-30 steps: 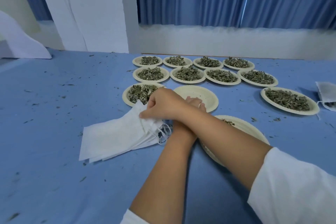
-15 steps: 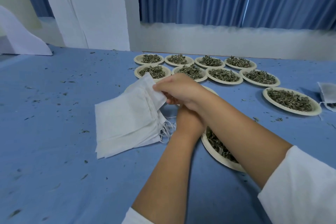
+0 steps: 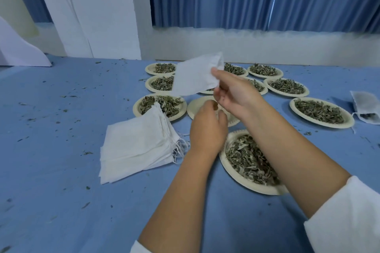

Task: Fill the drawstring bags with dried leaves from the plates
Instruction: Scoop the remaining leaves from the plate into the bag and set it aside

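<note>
The bag (image 3: 195, 78) is in the air, held up over the far rows of plates, flat and tilted, with its open end toward me. My right hand (image 3: 232, 94) pinches it at that end between thumb and fingers. My left hand (image 3: 206, 131) hangs just below the right one, fingers loosely curled, with nothing in it that I can see. Under both hands lies an empty plate (image 3: 195, 109). Nearest me, partly under my right forearm, a plate (image 3: 223, 160) is heaped with dried leaves (image 3: 246, 158). Left of my left wrist the stack of bags (image 3: 137, 146) rests on the blue table (image 3: 61, 170), strings toward the wrist, its far corner lapping over another full plate (image 3: 136, 109). At the right edge lies a filled bag (image 3: 366, 107), beside one more plate of leaves (image 3: 294, 107).
</note>
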`<state>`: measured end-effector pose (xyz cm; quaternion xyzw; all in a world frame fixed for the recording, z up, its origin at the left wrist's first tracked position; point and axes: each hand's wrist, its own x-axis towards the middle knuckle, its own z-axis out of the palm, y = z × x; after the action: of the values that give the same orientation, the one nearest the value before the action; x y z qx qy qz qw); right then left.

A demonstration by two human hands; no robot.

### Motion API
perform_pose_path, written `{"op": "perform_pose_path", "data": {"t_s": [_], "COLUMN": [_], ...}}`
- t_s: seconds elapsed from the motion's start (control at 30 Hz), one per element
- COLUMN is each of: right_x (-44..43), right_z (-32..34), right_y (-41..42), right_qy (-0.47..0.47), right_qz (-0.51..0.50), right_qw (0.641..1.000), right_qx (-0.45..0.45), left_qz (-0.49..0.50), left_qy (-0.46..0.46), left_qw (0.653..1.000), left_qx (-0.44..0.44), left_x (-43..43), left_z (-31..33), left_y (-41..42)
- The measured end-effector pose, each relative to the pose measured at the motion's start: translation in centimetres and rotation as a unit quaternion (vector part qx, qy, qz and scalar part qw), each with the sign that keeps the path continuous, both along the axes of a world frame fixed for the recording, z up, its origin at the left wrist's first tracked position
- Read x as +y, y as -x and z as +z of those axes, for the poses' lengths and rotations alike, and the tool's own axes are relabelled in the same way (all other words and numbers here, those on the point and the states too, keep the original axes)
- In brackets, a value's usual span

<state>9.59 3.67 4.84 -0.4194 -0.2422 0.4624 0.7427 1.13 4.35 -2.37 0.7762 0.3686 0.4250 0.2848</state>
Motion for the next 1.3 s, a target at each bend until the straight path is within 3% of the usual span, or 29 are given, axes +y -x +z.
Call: {"op": "perform_pose_path", "data": {"t_s": [0.13,0.27,0.4,0.5,0.67,0.77,0.87,0.97,1.07,1.13,1.2,1.3], "right_x": [-2.4,-4.8,-5.9,-5.8,-5.7,-5.9,-6.3,-6.3,-6.2,-6.2,-6.1,-5.6], "right_z": [-0.7,-1.7,-2.5,-2.8,-3.6,-4.1,-4.0,-3.9,-4.2,-4.4,-4.5,-4.4], "right_y": [-3.0,-4.7,-4.4,-4.0,-4.0,-3.9,-4.1,-4.5,-4.3,-3.8,-3.3,-2.7], "right_qy": [0.041,0.104,0.094,0.053,0.013,0.003,-0.005,0.036,0.074,0.062,0.049,0.035], "right_qz": [-0.056,-0.068,-0.017,0.009,0.032,0.054,0.075,0.026,-0.021,-0.031,-0.027,0.017], "right_qw": [0.997,0.98,0.946,0.937,0.954,0.97,0.987,0.989,0.979,0.978,0.985,0.998], "right_qx": [-0.017,-0.153,-0.31,-0.345,-0.297,-0.238,-0.144,-0.138,-0.191,-0.198,-0.165,-0.042], "left_qz": [0.032,0.019,-0.051,-0.076,-0.098,-0.13,-0.098,-0.014,0.037,0.034,0.029,0.085], "left_qy": [-0.015,-0.044,0.126,0.162,0.168,0.224,0.25,0.145,0.015,-0.007,0.007,-0.011], "left_qw": [0.997,0.987,0.972,0.97,0.961,0.942,0.936,0.97,0.997,0.999,1.0,0.995], "left_qx": [-0.071,-0.154,-0.194,-0.163,-0.197,-0.215,-0.228,-0.194,-0.063,0.009,0.011,-0.059], "left_x": [-0.6,-1.3,-0.5,-0.1,0.1,-0.1,0.1,0.2,-0.4,-0.9,-1.0,-0.8], "left_z": [0.5,1.8,3.2,3.4,3.2,3.2,2.9,2.4,2.1,1.9,2.0,2.7], "left_y": [-0.1,0.0,-0.3,-0.5,-0.2,-0.1,0.0,0.4,0.3,0.0,0.0,0.6]}}
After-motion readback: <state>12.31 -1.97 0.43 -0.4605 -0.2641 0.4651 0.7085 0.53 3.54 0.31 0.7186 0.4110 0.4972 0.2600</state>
